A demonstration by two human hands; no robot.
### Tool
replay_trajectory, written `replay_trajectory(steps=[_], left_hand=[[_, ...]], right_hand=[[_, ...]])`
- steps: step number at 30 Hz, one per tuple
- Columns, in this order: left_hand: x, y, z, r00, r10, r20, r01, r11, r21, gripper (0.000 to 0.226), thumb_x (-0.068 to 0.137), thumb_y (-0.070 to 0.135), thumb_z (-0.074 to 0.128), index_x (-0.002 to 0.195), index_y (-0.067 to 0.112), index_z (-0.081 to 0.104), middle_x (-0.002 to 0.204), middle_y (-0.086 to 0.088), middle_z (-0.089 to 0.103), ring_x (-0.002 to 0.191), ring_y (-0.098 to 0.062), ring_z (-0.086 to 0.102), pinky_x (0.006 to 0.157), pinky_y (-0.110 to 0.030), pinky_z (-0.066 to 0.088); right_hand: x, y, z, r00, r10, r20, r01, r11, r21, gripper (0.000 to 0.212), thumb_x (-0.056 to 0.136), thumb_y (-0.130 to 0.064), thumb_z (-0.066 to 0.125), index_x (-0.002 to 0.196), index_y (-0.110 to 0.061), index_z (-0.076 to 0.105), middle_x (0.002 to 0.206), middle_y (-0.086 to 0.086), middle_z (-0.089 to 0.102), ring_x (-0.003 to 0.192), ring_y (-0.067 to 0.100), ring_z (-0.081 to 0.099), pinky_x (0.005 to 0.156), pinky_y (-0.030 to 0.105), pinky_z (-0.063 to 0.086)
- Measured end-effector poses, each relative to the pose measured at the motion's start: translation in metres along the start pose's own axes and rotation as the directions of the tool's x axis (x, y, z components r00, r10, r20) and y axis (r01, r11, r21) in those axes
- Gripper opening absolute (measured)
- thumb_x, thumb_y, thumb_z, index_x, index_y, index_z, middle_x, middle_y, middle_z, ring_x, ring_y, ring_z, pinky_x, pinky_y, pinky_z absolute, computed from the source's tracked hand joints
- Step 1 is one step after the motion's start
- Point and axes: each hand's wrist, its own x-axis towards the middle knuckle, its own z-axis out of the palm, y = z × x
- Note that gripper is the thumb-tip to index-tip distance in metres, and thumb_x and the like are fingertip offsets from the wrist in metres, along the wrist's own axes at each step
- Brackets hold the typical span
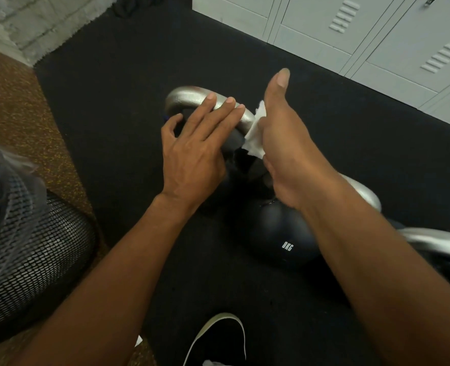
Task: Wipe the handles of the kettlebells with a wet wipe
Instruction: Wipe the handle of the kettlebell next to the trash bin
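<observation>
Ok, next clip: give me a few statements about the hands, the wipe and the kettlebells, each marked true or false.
1. The right hand holds the wet wipe. True.
2. The left hand holds a second wipe. False: it holds nothing and rests with straight fingers on the silver handle of the far kettlebell.
3. The near kettlebell is marked 8KG. True.
4. The wet wipe lies on top of the near kettlebell. False: it is against the right end of the silver handle.
5. Grey lockers stand beyond the kettlebells. True.
</observation>
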Motion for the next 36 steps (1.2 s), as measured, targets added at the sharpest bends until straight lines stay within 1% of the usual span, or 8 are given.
replay_trajectory(steps=[5, 10, 11, 12, 13, 17, 24, 36], left_hand=[[0.001, 0.001, -0.002, 1.000, 0.002, 0.004, -0.002, 1.000, 0.018, 0.061, 0.090, 0.012, 0.048, 0.149, 0.025, 0.051, 0.156, 0.006, 0.048, 0.149, -0.016, 0.037, 0.106, -0.060, 0.037], [0.001, 0.000, -0.001, 1.000, 0.024, -0.019, -0.023, 0.999, 0.035, 0.061, 0.091, 0.006, 0.053, 0.149, 0.025, 0.052, 0.155, 0.006, 0.049, 0.148, -0.015, 0.037, 0.107, -0.058, 0.037], [0.001, 0.000, -0.001, 0.999, 0.026, -0.020, -0.026, 0.999, 0.035, 0.062, 0.090, 0.005, 0.054, 0.149, 0.025, 0.052, 0.155, 0.006, 0.049, 0.148, -0.014, 0.037, 0.107, -0.057, 0.037], [0.001, -0.001, -0.001, 0.999, 0.027, -0.022, -0.027, 0.999, 0.035, 0.063, 0.089, 0.004, 0.054, 0.149, 0.025, 0.052, 0.155, 0.006, 0.048, 0.148, -0.014, 0.037, 0.107, -0.057, 0.037], [0.001, -0.001, -0.001, 0.999, 0.027, -0.023, -0.026, 0.999, 0.033, 0.064, 0.088, 0.004, 0.054, 0.149, 0.025, 0.052, 0.155, 0.006, 0.049, 0.148, -0.014, 0.037, 0.107, -0.057, 0.037], [0.001, 0.001, -0.001, 1.000, 0.019, -0.024, -0.018, 1.000, 0.020, 0.065, 0.086, 0.003, 0.052, 0.148, 0.025, 0.052, 0.155, 0.006, 0.049, 0.148, -0.015, 0.038, 0.106, -0.059, 0.038], [0.001, 0.001, -0.002, 1.000, 0.028, -0.002, -0.028, 0.999, 0.029, 0.065, 0.088, 0.006, 0.050, 0.150, 0.024, 0.050, 0.156, 0.005, 0.047, 0.149, -0.016, 0.036, 0.106, -0.059, 0.037], [-0.002, 0.013, -0.012, 0.995, -0.007, 0.095, 0.004, 1.000, 0.028, 0.065, 0.088, 0.016, 0.050, 0.152, 0.020, 0.047, 0.161, 0.000, 0.041, 0.152, -0.020, 0.030, 0.110, -0.062, 0.034]], right_hand=[[0.015, -0.011, -0.015, 0.994, 0.036, 0.102, -0.013, 0.976, -0.217, 0.103, 0.083, -0.087, 0.010, 0.142, -0.016, 0.055, 0.140, 0.007, 0.061, 0.132, 0.026, 0.054, 0.119, 0.052, 0.028], [0.031, -0.021, -0.027, 0.978, 0.058, 0.200, -0.011, 0.974, -0.228, 0.094, 0.095, -0.075, 0.010, 0.115, -0.008, 0.073, 0.114, 0.005, 0.075, 0.056, 0.002, 0.060, 0.079, 0.022, 0.044], [0.031, -0.022, -0.030, 0.973, 0.063, 0.221, -0.010, 0.973, -0.232, 0.094, 0.095, -0.074, 0.010, 0.111, -0.008, 0.075, 0.113, 0.008, 0.075, 0.062, 0.011, 0.064, 0.077, 0.021, 0.046], [0.029, -0.024, -0.033, 0.971, 0.070, 0.230, -0.013, 0.970, -0.242, 0.094, 0.095, -0.074, 0.010, 0.108, -0.008, 0.076, 0.112, 0.011, 0.075, 0.102, 0.028, 0.071, 0.082, 0.024, 0.051], [0.026, -0.026, -0.037, 0.972, 0.073, 0.223, -0.015, 0.968, -0.251, 0.093, 0.095, -0.074, 0.010, 0.107, -0.009, 0.076, 0.108, 0.009, 0.076, 0.083, 0.012, 0.035, 0.083, 0.025, 0.052], [0.018, -0.028, -0.050, 0.981, 0.047, 0.187, 0.005, 0.964, -0.267, 0.086, 0.098, -0.071, 0.013, 0.112, -0.012, 0.074, 0.103, -0.003, 0.078, 0.099, 0.008, 0.071, 0.081, 0.022, 0.046], [0.033, -0.021, -0.030, 0.970, 0.060, 0.236, 0.010, 0.958, -0.285, 0.077, 0.098, -0.071, 0.023, 0.115, -0.016, 0.074, 0.112, -0.006, 0.074, 0.104, 0.006, 0.067, 0.113, 0.038, 0.041], [0.057, -0.029, -0.040, 0.931, 0.143, 0.335, -0.021, 0.940, -0.342, 0.086, 0.095, -0.076, 0.019, 0.112, -0.014, 0.075, 0.109, 0.003, 0.077, 0.105, 0.017, 0.070, 0.104, 0.038, 0.046]])
